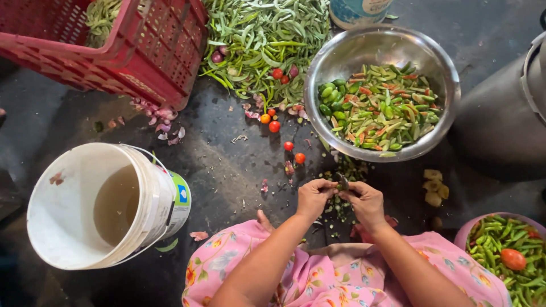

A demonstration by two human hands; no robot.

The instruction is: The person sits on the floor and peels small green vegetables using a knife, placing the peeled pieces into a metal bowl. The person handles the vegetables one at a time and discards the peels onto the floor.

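Observation:
My left hand point(314, 196) and my right hand point(365, 202) meet over the dark floor, both pinching one small green bean pod point(342, 182) between their fingertips. Right above them stands a steel bowl point(441, 122) filled with cut green and orange vegetable pieces point(378, 108). Green trimmings point(341, 207) lie scattered under my hands. A pile of whole green pods point(264, 37) lies farther away, at the top centre. My lap is covered by pink flowered cloth point(335, 278).
A white plastic bucket point(85, 210) lies on its side at left. A red crate point(119, 45) holds more pods at top left. Small red tomatoes point(284, 136) dot the floor. A pink bowl point(469, 230) of pods sits bottom right; a dark metal pot point(506, 108) stands at right.

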